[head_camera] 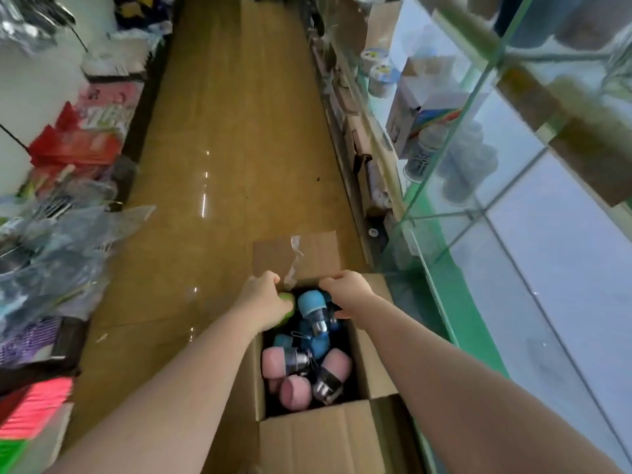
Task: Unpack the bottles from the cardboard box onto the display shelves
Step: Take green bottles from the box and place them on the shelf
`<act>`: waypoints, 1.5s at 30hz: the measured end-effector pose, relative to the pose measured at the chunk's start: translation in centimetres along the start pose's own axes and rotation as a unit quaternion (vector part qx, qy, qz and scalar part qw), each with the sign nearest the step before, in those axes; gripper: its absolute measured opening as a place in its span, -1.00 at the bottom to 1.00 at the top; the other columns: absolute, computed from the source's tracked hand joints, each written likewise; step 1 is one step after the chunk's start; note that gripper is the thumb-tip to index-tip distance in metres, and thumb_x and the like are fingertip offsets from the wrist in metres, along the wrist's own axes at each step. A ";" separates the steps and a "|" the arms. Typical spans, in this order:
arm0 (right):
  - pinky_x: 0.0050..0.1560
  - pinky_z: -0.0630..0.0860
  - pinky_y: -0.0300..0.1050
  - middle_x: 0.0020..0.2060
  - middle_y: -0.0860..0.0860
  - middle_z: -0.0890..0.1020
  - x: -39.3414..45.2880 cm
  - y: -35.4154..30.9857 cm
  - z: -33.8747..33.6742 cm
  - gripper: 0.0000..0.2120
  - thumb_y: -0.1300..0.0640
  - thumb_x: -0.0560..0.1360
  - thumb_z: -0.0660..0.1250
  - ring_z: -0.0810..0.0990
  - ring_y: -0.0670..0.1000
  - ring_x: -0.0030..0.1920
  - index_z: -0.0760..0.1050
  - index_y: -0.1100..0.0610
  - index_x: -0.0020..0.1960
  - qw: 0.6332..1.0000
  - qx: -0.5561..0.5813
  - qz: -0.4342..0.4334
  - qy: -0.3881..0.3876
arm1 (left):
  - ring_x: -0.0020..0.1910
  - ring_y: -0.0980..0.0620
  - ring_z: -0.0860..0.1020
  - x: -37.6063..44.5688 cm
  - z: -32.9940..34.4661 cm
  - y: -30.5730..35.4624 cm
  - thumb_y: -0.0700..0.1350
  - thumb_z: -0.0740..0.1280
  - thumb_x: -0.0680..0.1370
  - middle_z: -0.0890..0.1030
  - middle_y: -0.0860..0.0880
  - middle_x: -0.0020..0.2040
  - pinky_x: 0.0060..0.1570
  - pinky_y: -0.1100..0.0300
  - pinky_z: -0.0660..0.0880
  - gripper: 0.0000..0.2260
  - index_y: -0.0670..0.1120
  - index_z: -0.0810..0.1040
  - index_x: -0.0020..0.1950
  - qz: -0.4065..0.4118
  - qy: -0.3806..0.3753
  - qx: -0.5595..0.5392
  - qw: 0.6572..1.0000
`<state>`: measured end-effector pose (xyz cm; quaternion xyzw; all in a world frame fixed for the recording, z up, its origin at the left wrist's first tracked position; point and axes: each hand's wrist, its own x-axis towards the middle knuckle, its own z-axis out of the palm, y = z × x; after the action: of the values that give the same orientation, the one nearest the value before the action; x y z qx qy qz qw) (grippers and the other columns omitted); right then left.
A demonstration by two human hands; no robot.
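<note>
- Open brown cardboard box (pixel 372 357) on the glossy tan floor (pixel 222 131) of a shop aisle, flaps folded outward on all four sides, far flap (pixel 307 254) carrying a strip of clear tape (pixel 293 258).
- Inside the box, a loose heap of small bottles: a light blue bottle with a silver metal collar (pixel 313 307) at the far end, darker blue ones (pixel 316 347) beneath it, three pink bottles with silver collars (pixel 337 362) towards the near end.
- Left hand (pixel 265 301) reaching in over the box's far left corner, fingers curled down around a lime green rounded bottle (pixel 288 299), only a sliver of green visible past the knuckles.
- Right hand (pixel 347 290) at the far right corner, fingers curled down over the box rim just beside the light blue bottle; cannot tell whether gripping the cardboard, a bottle or nothing.
- Both bare forearms stretched forward from the bottom corners of the view.
- To the right, close against the box, green-framed glass display shelves (pixel 478 97) holding blurred white and blue tubs (pixel 379 73) and small cartons (pixel 420 121).
- To the left, racks of packaged goods: red and pink packets (pixel 78 145), crumpled clear plastic bags (pixel 58 241), all blurred.
</note>
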<state>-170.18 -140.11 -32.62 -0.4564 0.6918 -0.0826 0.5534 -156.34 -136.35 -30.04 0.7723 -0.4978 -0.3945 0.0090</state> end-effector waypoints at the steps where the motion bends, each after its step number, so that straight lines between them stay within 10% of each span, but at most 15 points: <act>1: -0.17 0.53 -0.09 -0.26 0.05 0.48 1.5 1.2 1.1 -0.87 0.13 0.54 0.24 0.48 0.05 -0.18 0.49 0.19 -0.08 1.000 0.010 0.012 -0.007 | 0.29 -0.11 0.39 1.4 1.3 -0.9 -0.05 0.32 0.53 0.32 -0.14 0.38 0.14 0.17 0.36 -0.48 -0.08 0.26 0.45 -0.006 -0.005 0.003 1.000; 8: -0.07 0.53 0.01 -0.18 0.08 0.45 13.9 10.2 10.2 -0.87 0.12 0.53 0.22 0.48 0.08 -0.09 0.49 0.17 -0.05 0.983 0.146 0.105 -0.045 | 0.37 -0.11 0.32 13.6 10.9 -7.6 -0.07 0.33 0.53 0.26 -0.16 0.41 0.26 0.16 0.31 -0.47 -0.11 0.25 0.46 -0.020 -0.022 0.015 0.999; 13: 0.21 0.48 0.13 0.26 0.26 0.46 22.4 15.1 15.2 -0.64 0.12 0.57 0.20 0.47 0.21 0.28 0.41 0.33 0.27 0.968 0.217 0.119 -0.047 | 0.32 -0.12 0.38 23.2 17.5 -12.1 -0.04 0.32 0.52 0.30 -0.15 0.41 0.16 0.18 0.36 -0.44 -0.10 0.22 0.48 -0.022 -0.012 0.009 1.000; 39: 0.09 0.47 0.14 -0.11 0.14 0.49 39.4 21.8 25.4 -0.68 -0.15 0.56 0.20 0.52 0.16 -0.10 0.33 0.07 0.13 0.845 0.492 0.191 -0.082 | 0.29 -0.27 0.37 43.2 28.0 -18.0 0.23 0.48 0.28 0.31 -0.20 0.37 0.21 -0.13 0.39 -0.03 -0.10 0.07 0.50 -0.246 0.050 -0.372 0.894; 45: 0.10 0.52 0.16 0.13 0.20 0.53 39.5 22.3 26.1 -0.52 -0.22 0.49 0.26 0.55 0.24 0.05 0.36 0.11 0.22 0.817 0.532 0.202 -0.090 | 0.24 -0.24 0.41 41.6 27.8 -17.9 0.20 0.55 0.08 0.36 -0.18 0.32 0.17 -0.14 0.44 0.03 -0.09 0.19 0.42 -0.233 0.082 -0.323 0.914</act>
<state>-159.16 -145.75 -83.48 0.0534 0.5639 -0.2832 0.7739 -151.91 -149.07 -81.40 0.8509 -0.1464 -0.4604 0.2064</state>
